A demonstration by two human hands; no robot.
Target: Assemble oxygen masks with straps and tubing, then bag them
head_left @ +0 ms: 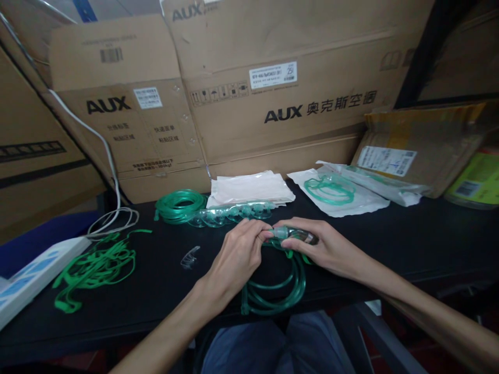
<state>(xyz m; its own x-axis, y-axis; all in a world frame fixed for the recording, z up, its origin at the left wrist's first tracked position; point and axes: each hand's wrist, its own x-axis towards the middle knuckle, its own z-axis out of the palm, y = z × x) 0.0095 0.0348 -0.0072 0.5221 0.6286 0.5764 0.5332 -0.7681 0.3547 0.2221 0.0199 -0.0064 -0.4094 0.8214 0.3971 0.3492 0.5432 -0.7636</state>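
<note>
My right hand point(331, 241) is closed around a clear plastic breathing mask point(306, 236), its pale connector point(279, 232) pointing left. At that connector, the fingers of my left hand point(241, 249) are pinched on what appears to be the end of the green tubing point(300, 285). Fingers hide the exact joint, so I cannot tell how far the tube sits on it. The tubing's loops lie below both hands near the table's front edge. A bit of green strap point(306, 258) shows under my right hand.
Behind my hands are several clear masks point(234, 212), coiled green tubing point(180, 205), white pouches point(251, 188) and a packaged set point(337, 192). Green straps point(97, 265), small clear pieces point(189, 257) and a power strip point(39, 275) lie left. Cardboard boxes point(234, 130) stand behind.
</note>
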